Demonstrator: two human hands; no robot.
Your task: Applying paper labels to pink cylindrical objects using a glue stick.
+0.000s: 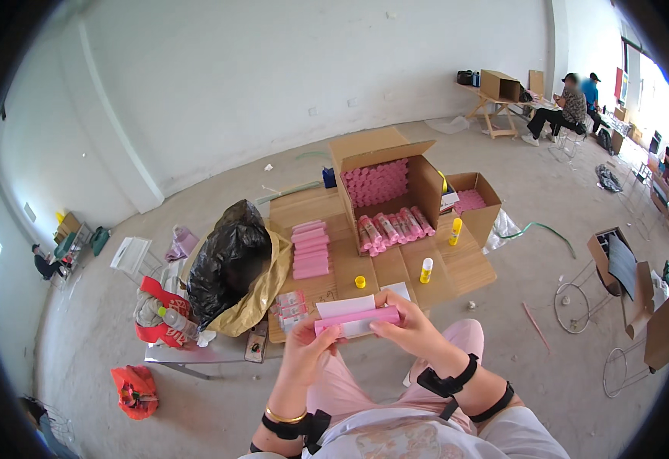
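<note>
1. I see the wooden desk (464, 268) ahead of me, with my knees just below its near edge.
2. A big black bag (226, 260) in a tan sack leans against the desk's left edge.
3. An open cardboard box (384, 153) on its side at the far edge spills pink rolls (392, 227) toward the middle; a smaller box (481, 205) sits at the far right corner.
4. A stack of flat pink packs (310, 250) lies left of centre.
5. My left hand (304, 356) and right hand (415, 329) are both closed on the pink carton (357, 319), held over the near edge, fingers pinching each end.
6. Two yellow-capped glue sticks (426, 270) stand right of centre; a loose yellow cap (360, 281) lies nearby.
</note>
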